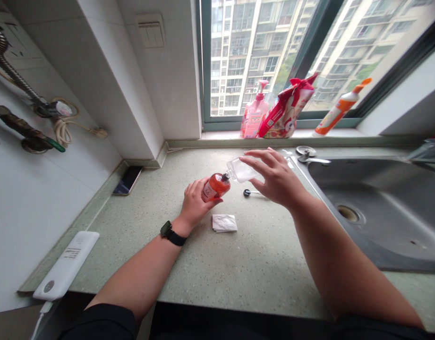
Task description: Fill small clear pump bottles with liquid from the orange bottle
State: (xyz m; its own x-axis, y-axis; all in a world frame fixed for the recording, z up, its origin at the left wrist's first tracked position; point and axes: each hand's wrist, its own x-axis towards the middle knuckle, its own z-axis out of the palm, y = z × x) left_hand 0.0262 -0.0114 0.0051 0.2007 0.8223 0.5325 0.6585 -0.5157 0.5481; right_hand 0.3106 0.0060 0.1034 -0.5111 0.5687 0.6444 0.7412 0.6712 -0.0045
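My left hand (pixel 198 203) is wrapped round an orange-red bottle (pixel 220 185) with a pale label and a dark neck. With its fingers round the body, my right hand (pixel 274 177) grips a clear bottle (pixel 242 170), tilted so that its neck meets the mouth of the orange-red one. Whether liquid is flowing between them I cannot tell. Just below the clear bottle lies a black pump top (pixel 247 192) with a pale tube, on the speckled countertop (pixel 189 264). Nearer to me is a folded white tissue (pixel 224 223).
To the right is a steel sink (pixel 383 222) with a tap (pixel 314 160) at its back corner. A phone (pixel 127 180) and a white power bank (pixel 66 265) with a cable lie at left. On the sill stand a pink pump bottle (pixel 254 115), a red pouch (pixel 286 111) and an orange-white bottle (pixel 337 111).
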